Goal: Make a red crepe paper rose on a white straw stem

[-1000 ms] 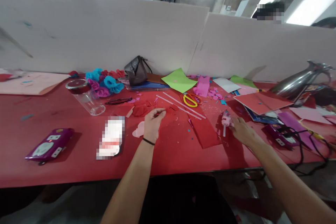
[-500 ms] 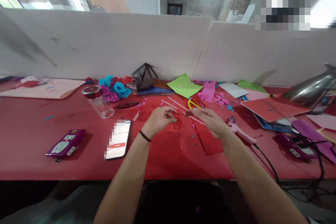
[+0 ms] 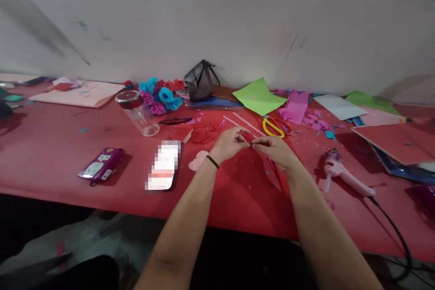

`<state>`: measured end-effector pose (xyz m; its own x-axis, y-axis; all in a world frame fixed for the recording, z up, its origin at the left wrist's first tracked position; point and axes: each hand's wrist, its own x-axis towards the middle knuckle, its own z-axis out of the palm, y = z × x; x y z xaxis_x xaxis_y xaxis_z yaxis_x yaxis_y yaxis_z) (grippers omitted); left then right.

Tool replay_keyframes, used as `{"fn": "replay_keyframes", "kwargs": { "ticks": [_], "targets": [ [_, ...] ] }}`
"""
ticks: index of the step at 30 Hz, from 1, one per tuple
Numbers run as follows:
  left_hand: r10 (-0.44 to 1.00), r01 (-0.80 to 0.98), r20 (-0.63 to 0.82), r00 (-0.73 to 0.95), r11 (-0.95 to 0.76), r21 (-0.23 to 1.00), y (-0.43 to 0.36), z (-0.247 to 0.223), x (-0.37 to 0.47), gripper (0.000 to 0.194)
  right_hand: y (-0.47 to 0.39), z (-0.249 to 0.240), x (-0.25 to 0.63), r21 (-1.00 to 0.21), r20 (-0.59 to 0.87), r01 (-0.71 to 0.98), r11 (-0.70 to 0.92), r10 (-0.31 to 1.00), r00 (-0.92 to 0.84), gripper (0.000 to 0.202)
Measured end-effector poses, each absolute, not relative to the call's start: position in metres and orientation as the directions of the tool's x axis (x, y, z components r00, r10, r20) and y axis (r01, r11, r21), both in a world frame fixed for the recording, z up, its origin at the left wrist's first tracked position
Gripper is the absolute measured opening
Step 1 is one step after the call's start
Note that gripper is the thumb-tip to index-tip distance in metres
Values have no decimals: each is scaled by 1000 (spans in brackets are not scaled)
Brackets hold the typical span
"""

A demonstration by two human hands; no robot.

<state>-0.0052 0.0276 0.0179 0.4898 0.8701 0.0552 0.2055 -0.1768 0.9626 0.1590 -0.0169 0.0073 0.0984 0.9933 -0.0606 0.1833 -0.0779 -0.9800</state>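
Observation:
Between my two hands is a small piece of red paper point(image 3: 249, 137), pinched at the fingertips above the red table. My left hand point(image 3: 231, 144), with a black band at the wrist, grips its left side. My right hand point(image 3: 274, 148) pinches it from the right, and the fingertips of both hands nearly touch. Red paper petals point(image 3: 203, 134) lie just left of my left hand, and a pale pink flower-shaped cutout point(image 3: 199, 161) is beside that wrist. Yellow-handled scissors point(image 3: 273, 128) rest behind my right hand, near thin translucent sticks point(image 3: 248, 123).
A phone point(image 3: 163, 165), a glass jar point(image 3: 142, 115) and a purple power strip point(image 3: 102, 165) stand to the left. Paper flowers point(image 3: 159, 96) and a dark pouch point(image 3: 200, 82) are at the back. On the right lie a pink glue gun point(image 3: 348, 176) with a cord and stacked red sheets point(image 3: 397, 140).
The view has tilted down and shifted left, so the table things appear higher and farther right. My hands have come together, their fingers now closed on the red paper. The pink cutout has come into sight.

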Motion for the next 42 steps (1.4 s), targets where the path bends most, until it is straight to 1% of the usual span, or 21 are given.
{"fn": "replay_keyframes", "kwargs": {
  "ticks": [2,4,6,8,10,12,14,17,20,22,24,25,26,28,29,30,31,33,36,39,42],
  "targets": [
    [919,199,121,375,-207,958,27,14,-2,28,-15,3,167,-986,-15,157,-58,965,263,18],
    [949,187,155,273,-211,959,25,12,-1,26,-12,2,177,-996,61,94,14,854,517,20],
    [956,137,121,266,-162,977,22,11,-1,28,-9,2,187,-992,100,20,122,694,713,21],
    [950,45,67,306,-85,995,18,12,-3,28,-8,4,191,-979,76,-59,195,615,785,21],
    [932,-63,30,362,-8,998,14,15,-5,32,-8,7,189,-966,6,-162,203,640,769,20],
    [904,-138,-33,427,101,985,13,17,-7,41,-9,7,181,-957,-52,-239,165,712,701,19],
    [870,-148,-84,486,177,973,13,16,-6,45,-8,6,172,-950,-80,-280,139,757,649,20],
    [837,-118,-141,529,237,964,12,13,-3,46,-8,3,163,-945,-87,-303,123,798,596,21],
    [806,-114,-143,575,252,961,8,13,-1,40,-9,1,163,-961,-67,-258,99,822,566,20],
    [706,-124,-108,700,269,955,4,13,-4,29,-10,0,166,-972,-39,-210,106,810,586,20],
    [633,-204,-50,773,321,925,2,13,-8,18,-10,-1,170,-974,-13,-184,129,783,622,19],
    [664,-285,-17,748,343,895,2,13,-10,19,-10,-1,171,-973,-12,-186,138,774,634,19],
    [738,-385,8,675,343,857,2,13,-12,20,-10,-1,171,-970,-19,-198,140,768,640,18],
    [892,-551,7,452,273,788,6,13,-13,19,-10,1,170,-965,-52,-231,126,769,637,17],
    [928,-586,-7,372,241,774,8,13,-13,15,-10,2,169,-964,-66,-240,114,772,632,16],
    [942,-594,-22,336,230,771,10,14,-13,12,-10,3,167,-966,-72,-237,102,776,627,17],
    [938,-583,-36,344,244,775,11,16,-12,9,-10,5,165,-970,-70,-223,92,779,623,17],
    [890,-510,-63,451,315,800,11,19,-11,9,-11,7,161,-979,-51,-184,82,783,620,19],
    [796,-345,-116,594,381,858,8,23,-11,23,-11,7,158,-984,-35,-161,79,795,606,22],
    [794,-218,-182,580,366,905,6,23,-11,36,-11,4,156,-982,-28,-169,85,816,577,30],
    [809,-191,-186,558,344,920,10,21,-12,45,-12,3,154,-981,-12,-171,94,844,537,35]
  ]
}}
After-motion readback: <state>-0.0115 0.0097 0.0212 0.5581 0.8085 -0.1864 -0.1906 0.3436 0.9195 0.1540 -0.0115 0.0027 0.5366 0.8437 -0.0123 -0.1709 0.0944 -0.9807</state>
